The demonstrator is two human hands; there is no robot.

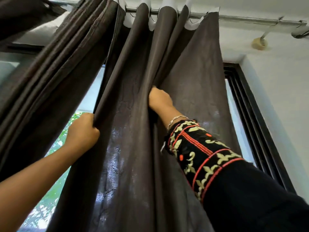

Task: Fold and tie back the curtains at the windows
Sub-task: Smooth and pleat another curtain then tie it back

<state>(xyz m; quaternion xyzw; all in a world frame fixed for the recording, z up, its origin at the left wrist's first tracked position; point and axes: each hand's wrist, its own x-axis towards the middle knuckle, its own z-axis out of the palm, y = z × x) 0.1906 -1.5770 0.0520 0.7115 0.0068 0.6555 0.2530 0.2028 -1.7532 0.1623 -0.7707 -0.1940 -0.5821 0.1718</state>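
Head view: the dark brown curtain (pixel 192 72) hangs by its hooks from the rod (pixel 242 18), spread across the middle and towards the rod's right end, over the window frame (pixel 250 114). The left hand (pixel 83 129) is clamped on the curtain's left edge, fingers curled round the cloth. Further right and higher, the right hand (pixel 159 99) grips a pleat, its fingertips buried in the fold. A second curtain (pixel 50 64) hangs bunched by the rod's left end.

To fold well, I would bring the right hand's pleat across to the left hand, keeping the folds equal. The pull should run along the rod, not downward, or hooks may slip.
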